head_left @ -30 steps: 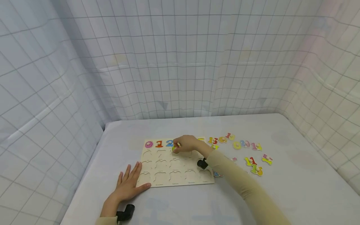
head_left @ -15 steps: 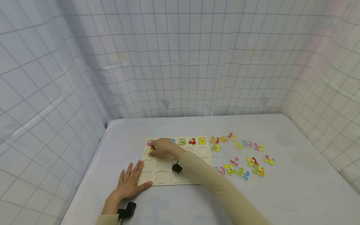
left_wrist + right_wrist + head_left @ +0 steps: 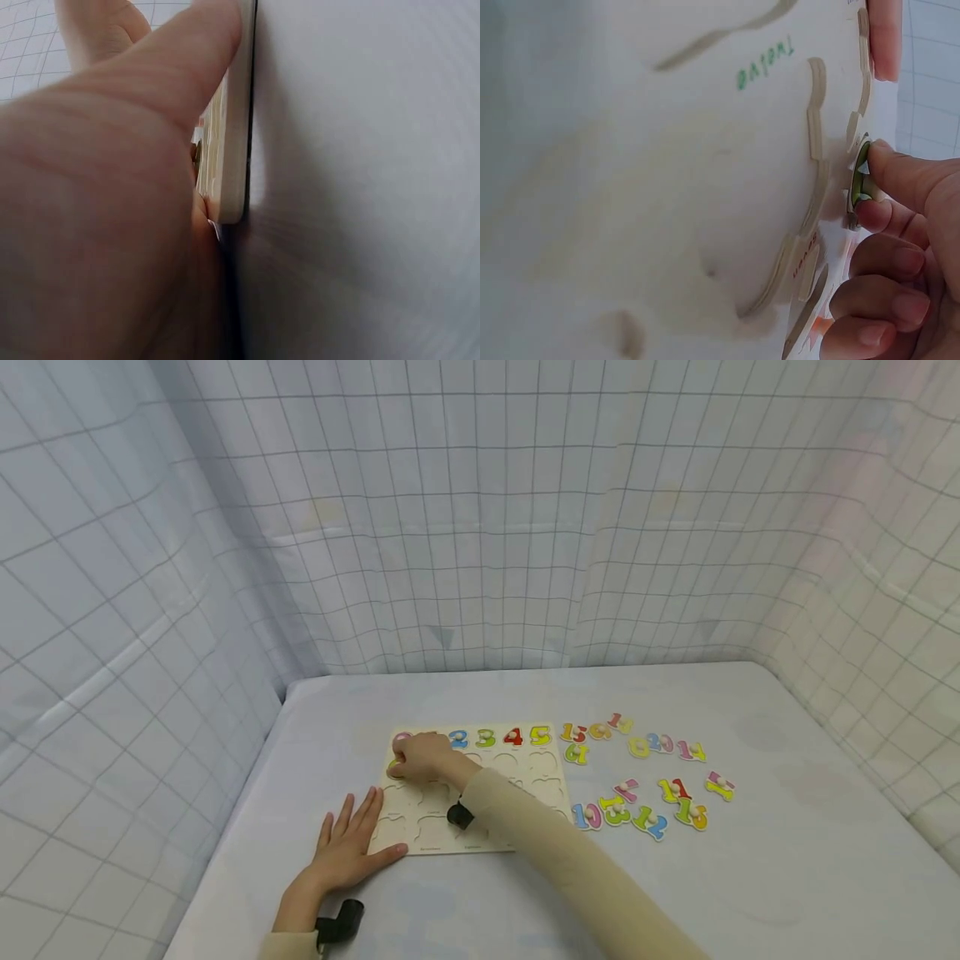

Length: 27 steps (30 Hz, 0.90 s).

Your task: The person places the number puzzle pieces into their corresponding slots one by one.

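A wooden number puzzle board (image 3: 431, 837) lies on the table, with numbers 0 to 5 along its far row. My right hand (image 3: 423, 756) is over the board's left side, just below that row. Its thumb and finger pinch a yellow-green puzzle piece (image 3: 860, 176), seen edge-on near the board in the right wrist view. Which number it bears is hidden. My left hand (image 3: 341, 856) rests spread at the board's left edge, thumb along the near corner. The left wrist view shows the thumb (image 3: 172, 64) against the board's side.
Several loose number pieces lie right of the board, among them a 15 (image 3: 573, 732), a 10 (image 3: 587, 816), a 13 (image 3: 615, 811) and a 12 (image 3: 648, 822). White gridded cloth (image 3: 480, 527) hangs behind and beside the table.
My right hand has moved left across the board with the pinched piece, from below the 2 to the left end, uncovering the 3, 4 and 5. The left hand stays put.
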Available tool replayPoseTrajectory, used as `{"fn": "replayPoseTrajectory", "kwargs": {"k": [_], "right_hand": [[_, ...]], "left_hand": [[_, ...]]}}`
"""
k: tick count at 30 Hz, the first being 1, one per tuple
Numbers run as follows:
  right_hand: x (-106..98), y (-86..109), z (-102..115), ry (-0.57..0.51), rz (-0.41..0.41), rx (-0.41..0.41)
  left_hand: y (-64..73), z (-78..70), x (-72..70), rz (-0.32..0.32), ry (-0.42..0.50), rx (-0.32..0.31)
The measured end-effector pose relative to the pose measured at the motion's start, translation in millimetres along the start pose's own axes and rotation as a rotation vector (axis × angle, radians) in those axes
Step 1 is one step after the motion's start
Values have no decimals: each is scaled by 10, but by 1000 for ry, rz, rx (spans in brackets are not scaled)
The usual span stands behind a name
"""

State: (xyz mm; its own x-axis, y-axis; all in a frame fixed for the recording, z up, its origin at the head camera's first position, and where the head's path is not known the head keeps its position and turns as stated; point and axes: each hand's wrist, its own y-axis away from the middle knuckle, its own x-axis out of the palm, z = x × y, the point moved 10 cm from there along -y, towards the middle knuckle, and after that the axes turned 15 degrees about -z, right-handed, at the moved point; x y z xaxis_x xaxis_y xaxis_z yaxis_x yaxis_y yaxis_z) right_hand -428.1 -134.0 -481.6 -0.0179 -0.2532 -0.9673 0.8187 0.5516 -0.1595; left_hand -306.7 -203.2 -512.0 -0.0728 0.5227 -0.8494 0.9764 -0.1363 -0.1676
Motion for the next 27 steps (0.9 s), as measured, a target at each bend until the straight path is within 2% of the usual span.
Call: {"fn": "replayPoseTrajectory", "kwargs": {"k": [3, 10, 18, 22, 27], "right_hand": [[-1, 14, 9, -16, 10, 0], [25, 0, -7, 1, 24, 17], [107, 0, -24, 55, 42, 31], [46, 42, -67, 70, 33, 22], [-177, 209, -268, 57, 17, -6]], "left_hand": [[-6, 23, 23, -20, 22, 12], [-13, 47, 50, -20, 26, 20], [-27, 48, 19, 20, -18, -7], [-36, 29, 3, 5, 6, -2], [-45, 15, 13, 20, 6, -11]]}}
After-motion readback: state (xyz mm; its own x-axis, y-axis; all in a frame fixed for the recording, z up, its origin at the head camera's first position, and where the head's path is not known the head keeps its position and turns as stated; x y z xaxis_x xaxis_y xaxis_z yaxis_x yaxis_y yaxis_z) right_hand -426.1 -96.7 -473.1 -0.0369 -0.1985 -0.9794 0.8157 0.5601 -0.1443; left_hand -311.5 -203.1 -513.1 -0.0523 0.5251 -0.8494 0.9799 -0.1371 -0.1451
